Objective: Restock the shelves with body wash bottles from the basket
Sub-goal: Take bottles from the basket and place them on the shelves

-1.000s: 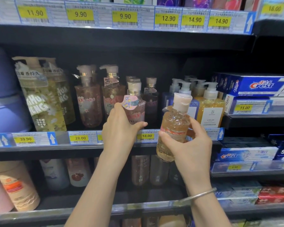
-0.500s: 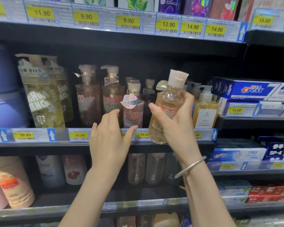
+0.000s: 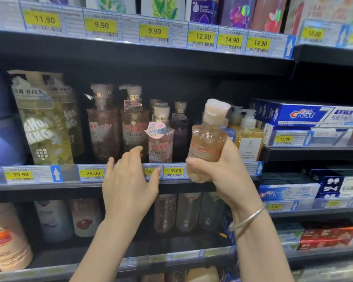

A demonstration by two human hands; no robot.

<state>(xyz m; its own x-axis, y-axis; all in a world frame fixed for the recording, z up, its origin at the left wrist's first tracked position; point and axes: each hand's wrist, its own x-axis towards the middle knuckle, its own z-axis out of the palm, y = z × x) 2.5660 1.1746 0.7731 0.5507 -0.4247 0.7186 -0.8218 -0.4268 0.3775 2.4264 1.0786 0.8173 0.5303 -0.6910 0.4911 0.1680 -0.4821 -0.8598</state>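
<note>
The right hand (image 3: 222,169) grips a clear, peach-tinted plastic bottle (image 3: 207,143) before the black middle shelf (image 3: 69,188), the left hand (image 3: 128,180) open and empty; placing it likely needs a free gap.

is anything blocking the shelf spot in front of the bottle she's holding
Partly. The right hand holds the peach bottle before the middle shelf, where yellow pump bottles stand just behind it; a dark gap shows to their left. The left hand is empty.
</note>
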